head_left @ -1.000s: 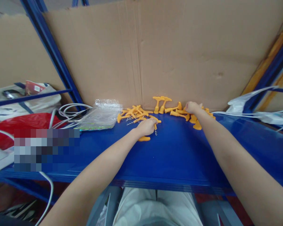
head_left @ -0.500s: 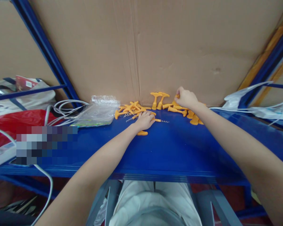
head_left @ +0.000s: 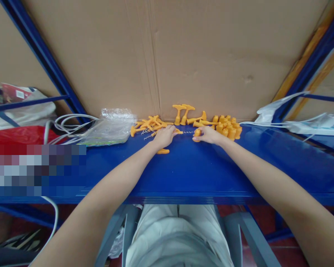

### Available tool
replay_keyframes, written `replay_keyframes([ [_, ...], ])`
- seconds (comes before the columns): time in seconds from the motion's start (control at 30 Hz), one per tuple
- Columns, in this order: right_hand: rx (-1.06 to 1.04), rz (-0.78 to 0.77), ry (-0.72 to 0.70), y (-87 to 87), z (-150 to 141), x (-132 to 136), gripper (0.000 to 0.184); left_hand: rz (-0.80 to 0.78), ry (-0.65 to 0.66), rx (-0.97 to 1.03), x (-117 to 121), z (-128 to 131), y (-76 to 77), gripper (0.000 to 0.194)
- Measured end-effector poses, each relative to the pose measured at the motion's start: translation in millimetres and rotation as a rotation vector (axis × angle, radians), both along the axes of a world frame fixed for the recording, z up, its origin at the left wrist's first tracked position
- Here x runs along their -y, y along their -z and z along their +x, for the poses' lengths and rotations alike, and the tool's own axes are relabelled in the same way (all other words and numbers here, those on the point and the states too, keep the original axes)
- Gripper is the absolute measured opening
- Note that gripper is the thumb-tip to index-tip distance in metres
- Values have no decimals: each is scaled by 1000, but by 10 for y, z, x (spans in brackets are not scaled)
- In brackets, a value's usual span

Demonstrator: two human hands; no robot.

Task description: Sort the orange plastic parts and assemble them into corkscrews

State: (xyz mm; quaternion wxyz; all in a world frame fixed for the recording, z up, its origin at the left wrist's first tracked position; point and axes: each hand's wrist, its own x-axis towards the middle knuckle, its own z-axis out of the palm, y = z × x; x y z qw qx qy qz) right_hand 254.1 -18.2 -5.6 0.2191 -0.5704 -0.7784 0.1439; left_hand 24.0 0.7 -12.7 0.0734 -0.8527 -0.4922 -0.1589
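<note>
My left hand (head_left: pixel 164 137) is closed around a corkscrew (head_left: pixel 179 132) with an orange handle, its wire spiral pointing right. Just past the tip, my right hand (head_left: pixel 210 135) pinches an orange cap (head_left: pixel 196 135); tip and cap look very close, and I cannot tell if they touch. Behind my left hand lies a pile of orange corkscrews (head_left: pixel 149 124) with bare spirals. Two capped corkscrews (head_left: pixel 178 115) stand upright by the cardboard, and several others lie beside them. A cluster of orange caps (head_left: pixel 230 128) stands behind my right hand. One orange piece (head_left: pixel 163 151) lies below my left wrist.
Everything rests on a blue shelf (head_left: pixel 183 170) backed by a cardboard wall (head_left: pixel 206 55). To the left are a clear plastic bag (head_left: pixel 108 129), white cables (head_left: pixel 64 124) and a red bag (head_left: pixel 25 135). At right, white cables run near a white plastic bag (head_left: pixel 275 107).
My right hand has come forward and left from the back of the shelf, leaving a corkscrew there, and now holds a cap. My left hand keeps its corkscrew. The view has shifted slightly.
</note>
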Motion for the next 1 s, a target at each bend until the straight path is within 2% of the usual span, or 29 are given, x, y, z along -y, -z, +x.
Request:
replay_keyframes([
  [0.07,-69,-32,-97,60,13,-23,11,16,3,-6,-4,-1,3,24],
  [0.13,-38,-2,-101,83,-9,-18,9,26,5,-2,-12,-4,7,23],
  [0.23,185,83,31,62,-71,28,9,32,9,10,-19,-11,9,23],
  [0.37,462,169,162,-4,-133,130,26,33,17,10,-5,-15,0,23],
  [0.63,593,171,267,-68,-157,223,36,40,25,-1,23,-11,-7,23],
  [0.8,539,277,134,-64,-174,220,36,44,49,15,12,-6,4,23],
  [1.0,391,429,-111,36,-155,155,32,120,176,53,-19,-18,23,15],
])
